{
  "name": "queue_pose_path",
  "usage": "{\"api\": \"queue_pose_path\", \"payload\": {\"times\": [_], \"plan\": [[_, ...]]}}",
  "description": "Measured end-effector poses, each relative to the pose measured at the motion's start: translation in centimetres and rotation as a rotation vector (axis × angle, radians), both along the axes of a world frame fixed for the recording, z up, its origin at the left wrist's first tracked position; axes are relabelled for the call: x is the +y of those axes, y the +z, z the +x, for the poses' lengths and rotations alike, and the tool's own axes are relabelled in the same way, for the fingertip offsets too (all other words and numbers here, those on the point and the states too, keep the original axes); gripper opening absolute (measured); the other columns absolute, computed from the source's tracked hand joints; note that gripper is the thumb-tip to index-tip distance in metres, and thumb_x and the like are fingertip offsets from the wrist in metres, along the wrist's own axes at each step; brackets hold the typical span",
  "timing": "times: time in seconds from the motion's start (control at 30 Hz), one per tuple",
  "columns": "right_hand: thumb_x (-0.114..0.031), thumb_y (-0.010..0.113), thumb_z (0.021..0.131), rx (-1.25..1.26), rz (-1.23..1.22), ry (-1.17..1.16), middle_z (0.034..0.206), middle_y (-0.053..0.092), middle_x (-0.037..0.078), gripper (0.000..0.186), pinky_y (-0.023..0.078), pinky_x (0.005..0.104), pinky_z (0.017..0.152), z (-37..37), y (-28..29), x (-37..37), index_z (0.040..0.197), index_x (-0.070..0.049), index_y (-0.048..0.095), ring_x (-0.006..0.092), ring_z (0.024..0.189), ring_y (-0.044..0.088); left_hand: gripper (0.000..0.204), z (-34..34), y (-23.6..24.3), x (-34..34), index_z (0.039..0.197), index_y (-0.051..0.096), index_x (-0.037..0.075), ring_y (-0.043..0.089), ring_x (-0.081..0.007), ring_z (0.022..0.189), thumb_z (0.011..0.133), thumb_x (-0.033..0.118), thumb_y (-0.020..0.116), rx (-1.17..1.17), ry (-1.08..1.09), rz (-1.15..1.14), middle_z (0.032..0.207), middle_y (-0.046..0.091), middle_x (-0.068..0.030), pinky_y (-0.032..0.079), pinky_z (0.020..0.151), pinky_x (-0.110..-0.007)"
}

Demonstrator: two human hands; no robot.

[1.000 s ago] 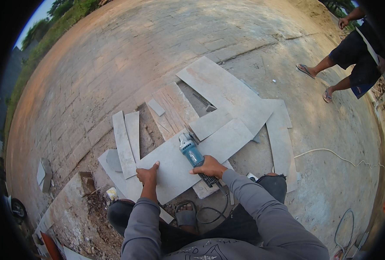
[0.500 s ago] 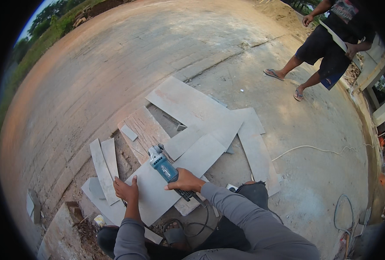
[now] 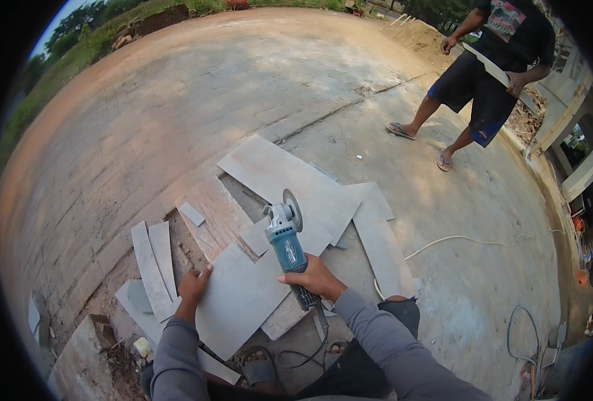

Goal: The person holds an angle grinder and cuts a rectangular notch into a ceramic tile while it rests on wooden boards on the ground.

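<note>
Right hand: our right hand is closed around the handle of a blue angle grinder, fingers wrapped fully on it.
Grinder: we hold it lifted, its round disc at the far end, pointing away from us, above the edge of the tile. We cannot tell if the disc touches anything.
Left hand: our left hand lies open and flat, the fingers resting on the left edge of a grey tile; it presses on it and grips nothing.
Grey tile: it lies flat on the ground just in front of our knees, between both hands, over other pieces.
Other tiles: a large grey slab lies beyond the grinder, a long strip at the right, and two narrow strips at the left of our left hand.
Cable: a white cord runs over the concrete ground to the right.
Other person: a person in dark shorts stands far at the upper right, holding a long pale piece.
Our feet: a sandal shows under the tile's near edge.
</note>
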State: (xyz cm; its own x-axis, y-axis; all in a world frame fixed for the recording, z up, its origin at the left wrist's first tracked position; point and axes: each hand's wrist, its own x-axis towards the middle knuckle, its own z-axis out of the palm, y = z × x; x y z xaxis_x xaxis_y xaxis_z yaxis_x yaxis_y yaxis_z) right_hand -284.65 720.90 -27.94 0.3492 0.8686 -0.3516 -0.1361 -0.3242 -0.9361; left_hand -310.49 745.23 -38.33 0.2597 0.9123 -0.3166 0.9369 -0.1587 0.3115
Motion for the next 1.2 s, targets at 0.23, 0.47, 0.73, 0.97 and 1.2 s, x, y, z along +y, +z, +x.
{"api": "queue_pose_path", "payload": {"times": [0.23, 0.47, 0.73, 0.97, 1.2], "plan": [[-0.037, 0.083, 0.07, -0.136, 0.033, -0.016, 0.092, 0.064, 0.011, 0.055, 0.049, 0.031, 0.077, 1.1, 1.0, -1.5, 0.101, 0.003, 0.06, 0.0176, 0.083, 0.061, 0.075, 0.7, 6.3, 1.8, 0.094, 0.073, 0.002, 0.068, -0.0366, 0.092, 0.079, 0.073, 0.053, 0.024, -0.018, 0.087, 0.09, 0.07, -0.0219, 0.05, 0.083, -0.044], [-0.031, 0.084, 0.071, -0.038, 0.11, -0.063, 0.086, 0.063, 0.006, 0.047, 0.049, 0.0278, 0.072, 0.8, 3.8, -2.1, 0.097, 0.001, 0.061, 0.0136, 0.076, 0.06, 0.073, -3.4, 14.3, 5.0, 0.075, 0.069, 0.002, 0.067, -0.0354, 0.081, 0.079, 0.073, 0.053, 0.009, 0.044, 0.226, 0.08, 0.068, -0.0206, 0.049, 0.076, -0.045], [-0.022, 0.079, 0.074, -0.073, 0.124, -0.1, 0.088, 0.061, 0.003, 0.041, 0.047, 0.0257, 0.07, 0.2, 4.3, -2.5, 0.103, -0.001, 0.059, 0.0117, 0.077, 0.058, 0.078, -16.8, 13.5, 5.5, 0.08, 0.068, -0.003, 0.064, -0.0322, 0.075, 0.081, 0.073, 0.053, -0.266, 0.434, 0.297, 0.078, 0.067, -0.0209, 0.046, 0.075, -0.046], [-0.022, 0.079, 0.075, -0.033, 0.093, -0.149, 0.083, 0.062, 0.002, 0.036, 0.047, 0.0257, 0.066, 1.2, 4.1, -2.7, 0.098, -0.002, 0.06, 0.0109, 0.071, 0.058, 0.083, -24.5, 6.1, 2.9, 0.098, 0.067, -0.011, 0.063, -0.0304, 0.083, 0.083, 0.07, 0.056, -0.408, 0.809, 0.206, 0.093, 0.067, -0.0217, 0.047, 0.078, -0.042], [-0.028, 0.081, 0.074, 0.107, 0.097, -0.197, 0.086, 0.062, 0.003, 0.039, 0.047, 0.0269, 0.068, 1.3, 2.7, -1.4, 0.097, -0.003, 0.062, 0.0122, 0.075, 0.058, 0.085, -27.2, 1.5, -0.7, 0.103, 0.064, -0.014, 0.064, -0.0294, 0.086, 0.084, 0.068, 0.057, -0.552, 0.849, 0.077, 0.098, 0.068, -0.0211, 0.049, 0.076, -0.04]]}}
